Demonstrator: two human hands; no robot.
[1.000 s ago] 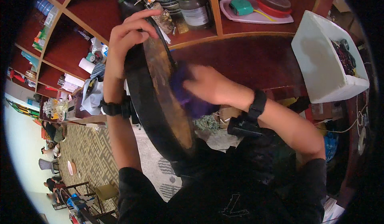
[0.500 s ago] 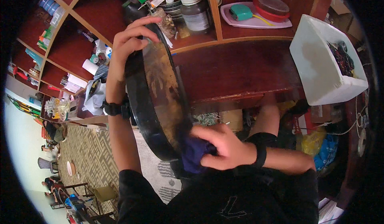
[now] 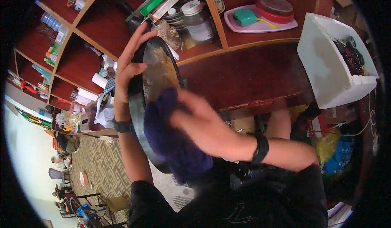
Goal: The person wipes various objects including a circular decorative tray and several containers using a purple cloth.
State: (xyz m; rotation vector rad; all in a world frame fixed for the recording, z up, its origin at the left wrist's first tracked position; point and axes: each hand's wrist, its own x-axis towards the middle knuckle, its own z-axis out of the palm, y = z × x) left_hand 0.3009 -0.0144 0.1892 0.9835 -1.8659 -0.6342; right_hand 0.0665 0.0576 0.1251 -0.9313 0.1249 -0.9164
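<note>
A large round black-rimmed pan-like object is tilted up on edge in front of me, its exact kind unclear. Brown, blotchy patches mark its face. My left hand holds it at the upper left rim, thumb at the edge, fingers reaching along the top. Bunched in my right hand is a dark purple cloth, pressed against the lower part of the face and hanging over the near rim. The right hand is blurred by motion, and the cloth hides much of the object's lower half.
A dark red wooden desk lies ahead, with a white foam box of dark odds and ends at its right. Above, shelves hold a lidded jar and a pink tray. Yellow and blue bags lie below right.
My right hand has swept the cloth up and left across the object's face. My left hand's fingers have straightened at the rim, and the view has shifted slightly.
</note>
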